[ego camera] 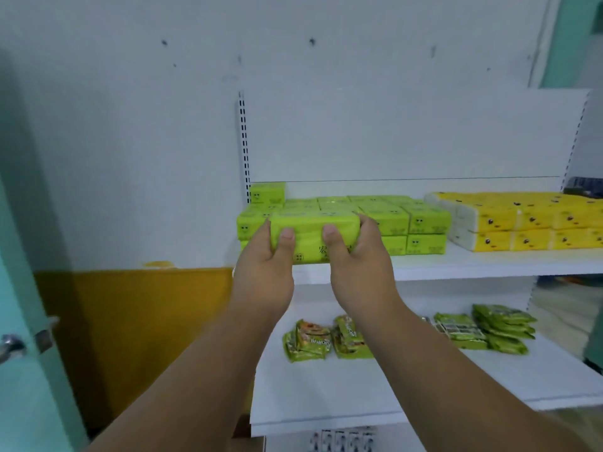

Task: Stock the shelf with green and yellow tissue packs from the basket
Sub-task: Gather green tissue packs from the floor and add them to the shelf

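Both hands held one soft, plastic-wrapped green tissue pack (310,238) at the front edge of the white upper shelf board (489,261), at about 11 o'clock from the centre of the view. The left hand (266,272) gripped its left end and the right hand (357,269) its right end; each thumb lay on the near face, with the fingers curled over the top and ends. The step in hand appeared to be placement: the pack was level with the block of stacked green tissue packs (391,220) directly behind it and to its 3 o'clock. The next move probably called for pushing the pack back until it sat square against that block, then letting go with both hands together so that it did not tip off the edge.

The held pack was bright lime green, oblong and slightly pillowed, with dark printed characters on its near face, partly hidden by the thumbs. Farther toward 3 o'clock on the same shelf lay the yellow tissue packs with white ends (522,223), two layers high and apart from the green block. At 5 o'clock, on the white lower shelf board (359,396), lay green snack packets (310,340). The basket was not in view.
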`<state>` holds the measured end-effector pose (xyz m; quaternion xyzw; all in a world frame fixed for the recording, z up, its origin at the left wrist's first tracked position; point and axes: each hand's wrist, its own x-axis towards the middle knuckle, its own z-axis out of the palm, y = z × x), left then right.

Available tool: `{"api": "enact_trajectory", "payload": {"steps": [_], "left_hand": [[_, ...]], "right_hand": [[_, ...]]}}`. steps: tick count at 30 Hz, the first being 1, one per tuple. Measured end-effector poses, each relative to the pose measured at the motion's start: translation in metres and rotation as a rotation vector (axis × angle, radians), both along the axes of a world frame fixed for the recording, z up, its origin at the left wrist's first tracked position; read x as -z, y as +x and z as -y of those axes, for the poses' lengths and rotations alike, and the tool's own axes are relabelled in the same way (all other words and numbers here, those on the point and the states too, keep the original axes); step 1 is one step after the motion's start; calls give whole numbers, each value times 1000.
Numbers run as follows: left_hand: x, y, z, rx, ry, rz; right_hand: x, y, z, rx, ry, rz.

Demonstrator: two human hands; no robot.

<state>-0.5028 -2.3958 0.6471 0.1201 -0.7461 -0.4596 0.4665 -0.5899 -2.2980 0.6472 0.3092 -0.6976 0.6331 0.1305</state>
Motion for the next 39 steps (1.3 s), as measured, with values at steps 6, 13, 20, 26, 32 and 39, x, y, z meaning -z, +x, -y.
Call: {"api": "enact_trajectory", "payload": {"steps": [6, 13, 20, 26, 32, 39], "left_hand": [[-25, -16, 80, -5, -164, 146], [-42, -59, 149, 14, -222, 225], [-46, -128, 195, -10, -261, 292], [-59, -202, 232, -66, -250, 333], [-65, -280, 269, -148, -435, 489], [-67, -329, 313, -338, -902, 726]], "right_hand": [[-15, -14, 60, 132, 75, 6], [-37, -62, 101, 222, 181, -64], [-46, -134, 144, 189, 246, -68], [-57, -214, 171, 141, 342, -162], [-63, -299, 208, 133, 508, -194], [-65, -354, 250, 101, 800, -317]]}}
